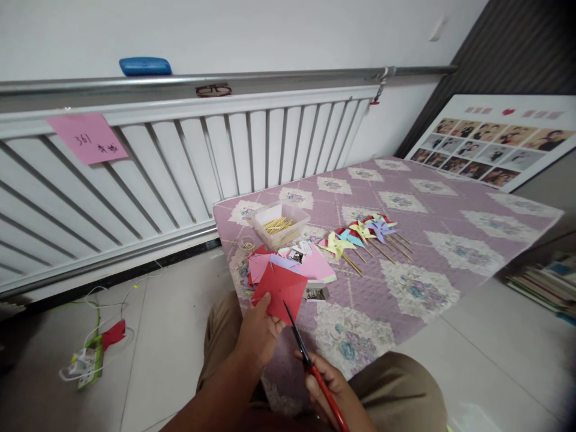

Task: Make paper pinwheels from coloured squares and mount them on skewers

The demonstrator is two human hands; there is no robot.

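Our left hand (258, 333) pinches a red paper square (281, 289) at the table's near edge; our right hand (330, 384) grips red-handled scissors (310, 366), blades entering it. Further right lie finished pinwheels (360, 234), so several seem done, this one barely begun.

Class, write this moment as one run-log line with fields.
left hand: holds red paper square | right hand: holds scissors, blades at the paper's lower edge | table: paper pinwheels, stick box
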